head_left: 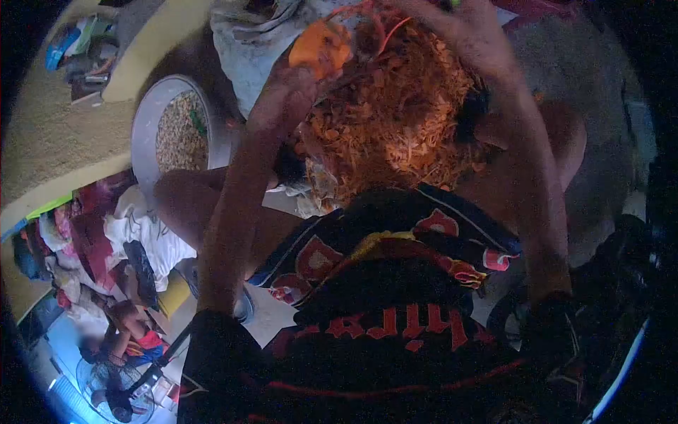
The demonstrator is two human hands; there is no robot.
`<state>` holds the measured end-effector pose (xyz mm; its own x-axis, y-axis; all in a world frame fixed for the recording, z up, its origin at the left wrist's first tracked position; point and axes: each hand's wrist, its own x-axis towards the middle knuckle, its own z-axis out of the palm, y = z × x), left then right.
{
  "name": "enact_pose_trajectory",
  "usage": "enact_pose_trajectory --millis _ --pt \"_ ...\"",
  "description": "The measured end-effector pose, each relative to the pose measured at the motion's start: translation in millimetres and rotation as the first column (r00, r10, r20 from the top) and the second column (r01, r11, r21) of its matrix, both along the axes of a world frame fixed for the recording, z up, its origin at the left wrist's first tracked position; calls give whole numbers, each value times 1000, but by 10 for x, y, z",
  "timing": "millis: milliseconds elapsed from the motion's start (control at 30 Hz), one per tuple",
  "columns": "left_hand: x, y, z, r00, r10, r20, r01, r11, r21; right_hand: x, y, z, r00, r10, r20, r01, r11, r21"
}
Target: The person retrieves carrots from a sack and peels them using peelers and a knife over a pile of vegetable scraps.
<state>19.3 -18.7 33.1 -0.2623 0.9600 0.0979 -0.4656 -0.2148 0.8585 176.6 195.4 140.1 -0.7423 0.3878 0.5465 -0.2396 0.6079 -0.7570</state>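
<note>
My left hand (300, 85) is closed around a bright orange chunk (319, 48) with a smooth surface, perhaps a piece of a vegetable. At the upper right, my right hand (459, 28) reaches over the far side of a heap of orange shreds and shavings (417, 116). Motion and dim light blur its fingers, and I cannot make out what they hold. Close to both hands, thin red strands (385, 39) run over the top of the heap. The heap lies between my bent legs.
A pale round tub (145, 131) of small beige bits stands left of my leg. Beyond the heap is a whitish sack (247, 53). Crumpled cloths (141, 226) lie at the left. Another person (123, 339) sits at the lower left.
</note>
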Motion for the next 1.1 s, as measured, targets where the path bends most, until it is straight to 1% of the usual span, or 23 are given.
enact_pose_trajectory --millis 100,133,200,233,267,300,367,400,467,533,600,633,700,733,767,833,867,900,933,967,1033,1067,1100 --pt "142 82 200 997 74 3 -74 997 31 93 -178 155 990 23 140 -34 996 76" --pt "194 88 282 995 93 -22 -94 995 -21 62 -160 105 989 17 148 -29 996 80" --pt "241 78 320 993 113 -44 -116 990 -78 -15 -120 -55 955 298 -1 -297 951 -84" --pt "234 84 324 980 106 -166 -120 990 -78 -10 -102 -24 955 296 1 -295 952 -82" --pt "232 84 327 954 98 -285 -125 989 -78 4 -74 23 957 273 92 -258 954 -149" --pt "234 78 332 954 99 -282 -126 989 -78 17 -61 50 949 257 184 -217 953 -213" --pt "226 85 350 988 40 -152 -49 997 -58 -35 6 -11 958 254 133 -233 961 -152" --pt "220 90 335 988 39 -151 -48 997 -56 -57 11 -6 965 248 80 -240 966 -94" --pt "205 108 292 954 114 -276 -142 986 -82 -17 -15 12 957 273 95 -267 961 -75" --pt "178 70 358 960 85 -267 -104 993 -56 -31 -30 21 945 306 111 -301 952 -63" --pt "164 29 403 965 45 -258 -56 998 -35 -52 32 -20 989 135 61 -137 990 22" --pt "153 19 419 962 25 -272 -19 1000 23 -39 82 8 989 135 61 -136 990 23" --pt "165 -7 447 956 9 -292 16 997 81 -25 194 93 972 -87 218 90 996 -5" --pt "204 -29 468 964 55 -261 -44 998 46 -56 188 69 995 -28 95 44 984 -173" --pt "219 -26 480 968 103 -230 -102 995 13 -53 145 18 995 -32 91 47 985 -168" --pt "210 -10 483 961 106 -257 -122 991 -49 -36 24 -40 975 218 -40 -220 975 -43" --pt "208 -13 476 954 104 -280 -143 982 -123 -32 13 -23 974 221 -40 -223 974 -40" --pt "194 -16 459 954 106 -279 -145 982 -124 -28 1 -16 978 206 -28 -203 976 81" --pt "180 -25 431 960 81 -269 -93 995 -33 -15 -14 -21 982 189 -15 -182 964 195" --pt "188 -36 399 964 52 -260 -38 998 57 9 23 -5 982 186 -10 -181 966 185" --pt "199 -4 349 966 28 -258 -12 998 64 20 144 126 992 -42 115 41 999 13" --pt "183 36 342 964 9 -265 13 997 81 -26 108 110 1000 18 -1 -18 975 -222" --pt "193 56 355 963 11 -269 13 996 88 14 124 120 1000 18 -6 -19 977 -214"
